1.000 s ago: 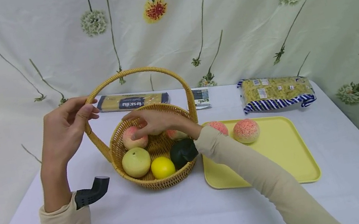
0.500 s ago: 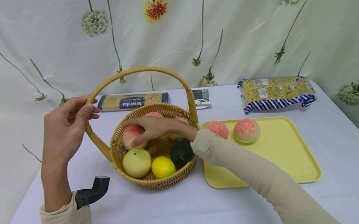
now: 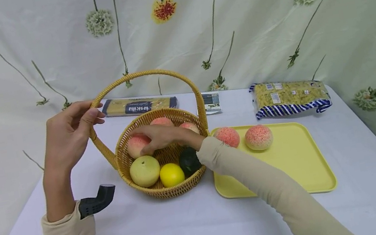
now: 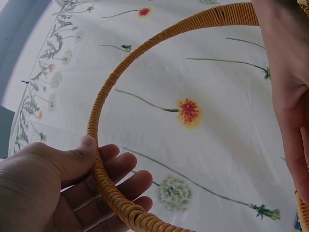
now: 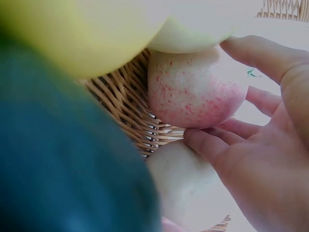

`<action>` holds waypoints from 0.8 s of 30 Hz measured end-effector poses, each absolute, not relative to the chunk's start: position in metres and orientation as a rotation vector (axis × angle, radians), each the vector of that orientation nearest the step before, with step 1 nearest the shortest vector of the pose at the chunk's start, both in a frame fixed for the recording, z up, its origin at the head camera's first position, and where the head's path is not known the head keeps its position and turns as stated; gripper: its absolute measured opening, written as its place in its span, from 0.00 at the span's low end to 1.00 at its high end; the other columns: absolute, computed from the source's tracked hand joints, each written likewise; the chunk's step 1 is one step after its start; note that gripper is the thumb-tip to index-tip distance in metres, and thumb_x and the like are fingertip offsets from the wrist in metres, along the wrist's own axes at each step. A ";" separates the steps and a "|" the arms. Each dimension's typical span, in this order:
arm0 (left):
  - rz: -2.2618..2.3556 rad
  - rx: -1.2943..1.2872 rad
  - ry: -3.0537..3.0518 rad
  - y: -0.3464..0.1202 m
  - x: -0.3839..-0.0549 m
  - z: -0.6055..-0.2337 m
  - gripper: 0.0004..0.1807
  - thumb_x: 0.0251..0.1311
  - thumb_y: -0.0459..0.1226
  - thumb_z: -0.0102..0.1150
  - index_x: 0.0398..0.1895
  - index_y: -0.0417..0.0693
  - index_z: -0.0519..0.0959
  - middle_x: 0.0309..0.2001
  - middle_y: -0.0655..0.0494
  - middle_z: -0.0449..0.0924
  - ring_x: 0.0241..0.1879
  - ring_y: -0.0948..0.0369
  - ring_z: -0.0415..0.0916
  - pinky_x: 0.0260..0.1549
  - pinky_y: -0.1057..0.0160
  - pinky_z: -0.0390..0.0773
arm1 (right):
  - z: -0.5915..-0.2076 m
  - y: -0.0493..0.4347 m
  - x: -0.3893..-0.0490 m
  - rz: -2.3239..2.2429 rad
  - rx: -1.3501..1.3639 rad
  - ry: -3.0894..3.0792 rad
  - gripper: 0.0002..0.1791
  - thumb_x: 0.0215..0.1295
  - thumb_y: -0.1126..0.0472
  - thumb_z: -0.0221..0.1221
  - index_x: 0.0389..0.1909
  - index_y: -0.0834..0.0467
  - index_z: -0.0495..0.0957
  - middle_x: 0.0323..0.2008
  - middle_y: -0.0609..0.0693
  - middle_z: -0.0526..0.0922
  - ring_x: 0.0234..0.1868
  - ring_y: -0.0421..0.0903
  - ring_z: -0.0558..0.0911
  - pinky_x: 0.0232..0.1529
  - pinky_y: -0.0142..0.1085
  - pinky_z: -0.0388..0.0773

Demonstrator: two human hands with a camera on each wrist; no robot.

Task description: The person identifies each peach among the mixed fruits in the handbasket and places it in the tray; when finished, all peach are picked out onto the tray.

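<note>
we see the gripped peach (image 3: 136,147) inside the basket (image 3: 174,190), toward its far left wall, at the fingertip end of the right hand (image 3: 162,133). we find that hand clamped on it, thumb on one side and fingers on the opposite side, the palm to the right of the fruit. just nearer us sits a pale green fruit (image 3: 145,171), then a yellow fruit (image 3: 172,175) and a dark green one (image 3: 189,161). two more peaches, a back peach (image 3: 161,121) and a right-hand peach (image 3: 189,127), lie beyond the right hand and forearm. our left hand (image 3: 70,138) pinches the arched handle (image 3: 144,74) between thumb and fingers. to the right, a yellow tray (image 3: 293,157) bears two peaches (image 3: 258,137).
</note>
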State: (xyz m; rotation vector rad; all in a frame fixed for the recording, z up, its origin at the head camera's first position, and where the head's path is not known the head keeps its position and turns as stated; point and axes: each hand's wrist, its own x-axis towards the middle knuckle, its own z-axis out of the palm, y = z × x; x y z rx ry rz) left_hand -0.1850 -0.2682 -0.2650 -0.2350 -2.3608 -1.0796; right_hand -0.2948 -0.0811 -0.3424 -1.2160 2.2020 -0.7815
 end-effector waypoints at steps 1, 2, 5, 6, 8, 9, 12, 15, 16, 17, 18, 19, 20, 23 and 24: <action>-1.079 -0.233 -2.362 -0.268 -0.185 -0.265 0.14 0.65 0.36 0.57 0.52 0.43 0.80 0.31 0.72 0.80 0.32 0.74 0.78 0.26 0.77 0.72 | -0.343 -0.082 -0.295 -0.771 -1.225 2.211 0.38 0.65 0.59 0.59 0.73 0.55 0.55 0.72 0.50 0.59 0.69 0.43 0.61 0.69 0.33 0.56; -1.079 -0.230 -2.365 -0.268 -0.185 -0.265 0.14 0.65 0.36 0.57 0.52 0.43 0.80 0.30 0.74 0.79 0.32 0.74 0.78 0.26 0.77 0.73 | -0.343 -0.082 -0.295 -0.755 -1.234 2.221 0.38 0.65 0.59 0.59 0.74 0.55 0.53 0.72 0.51 0.58 0.69 0.43 0.61 0.69 0.33 0.56; -1.075 -0.222 -2.371 -0.268 -0.185 -0.265 0.14 0.65 0.36 0.57 0.52 0.43 0.80 0.30 0.76 0.78 0.32 0.74 0.78 0.26 0.77 0.73 | -0.342 -0.083 -0.295 -0.710 -1.260 2.246 0.39 0.65 0.59 0.58 0.74 0.56 0.52 0.71 0.53 0.60 0.69 0.45 0.63 0.68 0.32 0.58; -1.075 -0.220 -2.372 -0.268 -0.185 -0.265 0.14 0.65 0.36 0.57 0.52 0.43 0.80 0.30 0.75 0.78 0.32 0.74 0.78 0.26 0.77 0.73 | -0.342 -0.083 -0.295 -0.694 -1.264 2.255 0.39 0.65 0.59 0.58 0.74 0.56 0.52 0.71 0.53 0.60 0.68 0.44 0.64 0.68 0.31 0.58; -1.078 -0.223 -2.371 -0.268 -0.185 -0.265 0.14 0.65 0.36 0.57 0.52 0.43 0.80 0.30 0.74 0.79 0.32 0.73 0.78 0.26 0.77 0.73 | -0.342 -0.084 -0.295 -0.674 -1.282 2.269 0.38 0.65 0.59 0.59 0.73 0.57 0.53 0.70 0.53 0.61 0.68 0.44 0.64 0.67 0.30 0.58; -1.082 -0.227 -2.370 -0.268 -0.185 -0.265 0.14 0.65 0.36 0.57 0.52 0.43 0.80 0.30 0.74 0.79 0.32 0.73 0.78 0.26 0.77 0.73 | -0.342 -0.084 -0.295 -0.670 -1.292 2.276 0.38 0.65 0.59 0.59 0.73 0.57 0.54 0.70 0.53 0.62 0.68 0.44 0.64 0.67 0.30 0.58; -1.093 -0.243 -2.364 -0.268 -0.186 -0.265 0.14 0.65 0.36 0.57 0.52 0.43 0.80 0.30 0.74 0.79 0.33 0.72 0.79 0.26 0.77 0.73 | -0.343 -0.085 -0.296 -0.645 -1.326 2.312 0.37 0.64 0.58 0.60 0.72 0.58 0.57 0.70 0.52 0.63 0.68 0.44 0.64 0.67 0.30 0.58; -1.092 -0.246 -2.365 -0.268 -0.186 -0.264 0.14 0.65 0.36 0.57 0.52 0.43 0.80 0.30 0.74 0.79 0.32 0.73 0.78 0.27 0.78 0.73 | -0.343 -0.085 -0.297 -0.633 -1.349 2.333 0.37 0.63 0.58 0.61 0.71 0.59 0.58 0.69 0.53 0.64 0.68 0.45 0.64 0.68 0.31 0.58; -1.090 -0.245 -2.365 -0.268 -0.186 -0.264 0.14 0.65 0.36 0.57 0.52 0.43 0.80 0.30 0.73 0.79 0.32 0.73 0.78 0.27 0.78 0.73 | -0.343 -0.085 -0.297 -0.630 -1.354 2.336 0.37 0.63 0.58 0.61 0.71 0.60 0.59 0.69 0.53 0.64 0.68 0.45 0.64 0.68 0.31 0.58; -1.088 -0.242 -2.367 -0.268 -0.186 -0.264 0.14 0.65 0.36 0.57 0.52 0.43 0.80 0.31 0.73 0.80 0.32 0.73 0.78 0.28 0.78 0.74 | -0.343 -0.085 -0.298 -0.631 -1.355 2.335 0.37 0.63 0.57 0.61 0.71 0.60 0.59 0.69 0.53 0.64 0.68 0.44 0.64 0.67 0.31 0.58; -1.087 -0.239 -2.368 -0.268 -0.186 -0.264 0.14 0.65 0.36 0.57 0.51 0.43 0.80 0.31 0.72 0.80 0.32 0.73 0.78 0.28 0.78 0.74 | -0.343 -0.085 -0.298 -0.630 -1.355 2.335 0.37 0.63 0.57 0.61 0.71 0.60 0.59 0.69 0.53 0.64 0.68 0.44 0.64 0.67 0.31 0.58; -1.087 -0.237 -2.369 -0.268 -0.185 -0.264 0.14 0.65 0.36 0.57 0.51 0.43 0.80 0.31 0.71 0.80 0.32 0.73 0.78 0.28 0.78 0.74 | -0.343 -0.086 -0.298 -0.631 -1.353 2.335 0.37 0.63 0.57 0.62 0.71 0.60 0.58 0.69 0.53 0.64 0.68 0.44 0.64 0.67 0.30 0.58; -1.087 -0.234 -2.369 -0.268 -0.185 -0.264 0.14 0.65 0.36 0.57 0.51 0.43 0.80 0.31 0.71 0.80 0.32 0.72 0.78 0.28 0.78 0.74 | -0.343 -0.086 -0.298 -0.629 -1.352 2.335 0.38 0.63 0.57 0.62 0.71 0.60 0.58 0.69 0.53 0.64 0.68 0.44 0.64 0.67 0.30 0.59; -1.086 -0.229 -2.372 -0.268 -0.185 -0.264 0.14 0.65 0.36 0.57 0.52 0.43 0.80 0.31 0.71 0.80 0.32 0.72 0.78 0.28 0.78 0.74 | -0.344 -0.086 -0.298 -0.620 -1.348 2.337 0.38 0.63 0.57 0.61 0.71 0.60 0.58 0.69 0.53 0.64 0.68 0.44 0.65 0.66 0.28 0.59; -1.084 -0.227 -2.373 -0.268 -0.185 -0.264 0.14 0.65 0.36 0.57 0.52 0.43 0.80 0.31 0.72 0.79 0.32 0.73 0.78 0.28 0.78 0.74 | -0.344 -0.086 -0.298 -0.618 -1.349 2.337 0.38 0.63 0.57 0.61 0.71 0.60 0.58 0.69 0.53 0.64 0.67 0.44 0.65 0.66 0.29 0.60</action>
